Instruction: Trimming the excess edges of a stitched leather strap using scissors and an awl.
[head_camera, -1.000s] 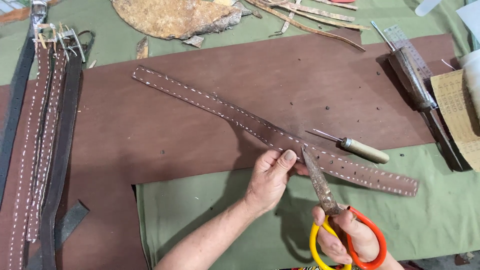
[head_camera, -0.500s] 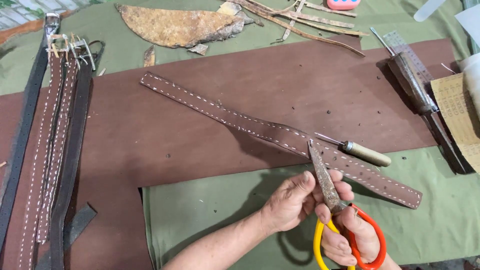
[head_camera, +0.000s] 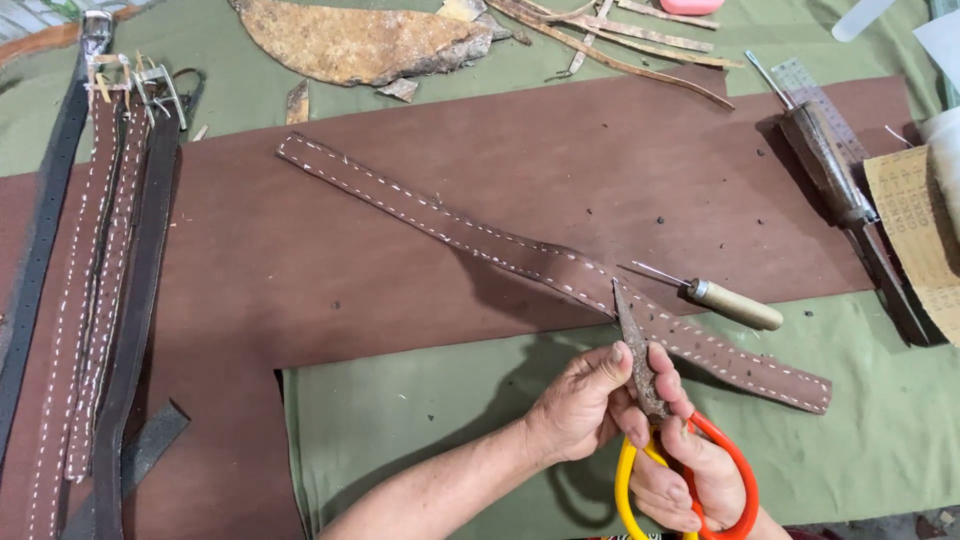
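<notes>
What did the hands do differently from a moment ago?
The left hand let go of the brown stitched leather strap and moved right, onto the rusty blades of the scissors with orange and yellow handles. The right hand kept its grip on the handles and stayed low. The strap, the wooden-handled awl and the belts at the left lie as before.

I'm seeing big brown leather sheet (head_camera: 300, 270) lying over green cloth (head_camera: 880, 420). Stitched straps with buckles (head_camera: 95, 270) lying along left edge. Wooden-handled awl (head_camera: 735, 305) resting on sheet's lower right edge. Dark knife (head_camera: 835, 185) and sandpaper (head_camera: 915, 220) sitting far right. Tan hide scrap (head_camera: 350, 40) and thin leather trimmings (head_camera: 610, 40) lying at top.
</notes>
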